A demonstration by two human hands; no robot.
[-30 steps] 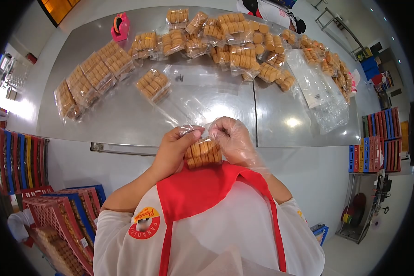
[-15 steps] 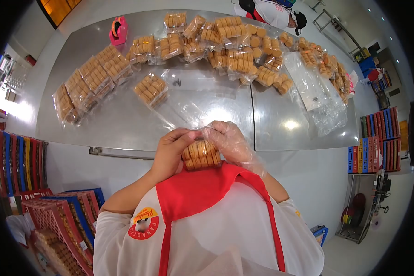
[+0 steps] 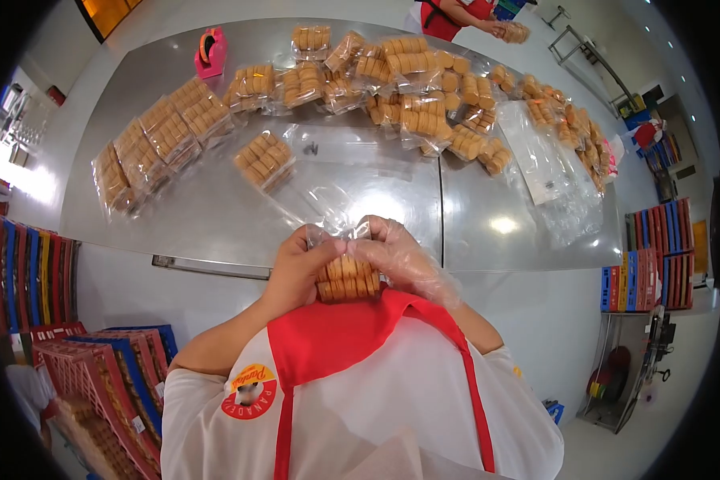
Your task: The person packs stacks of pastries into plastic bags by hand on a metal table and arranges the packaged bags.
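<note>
Thumbs have been brought down toward the biscuits since the earlier frame, and more of the film can now be seen standing up between the hands. Beyond them, a co-worker has shifted along the far side, where a pack is held out.

The mouth of the bag is pinched between thumb and fingers by both the left hand and the right hand, the latter gloved in clear plastic. The two thumbs are close together. The biscuits are held in the bag just below the hands, in front of the apron.

The step in hand is judged to be the gathering of the loose film above the biscuits. For the next move, a firm pinch and an even fold seem called for, without the biscuits being squeezed.

One filled pack is laid beyond the left hand on the table; the tape dispenser is farther off, beyond that pack.
</note>
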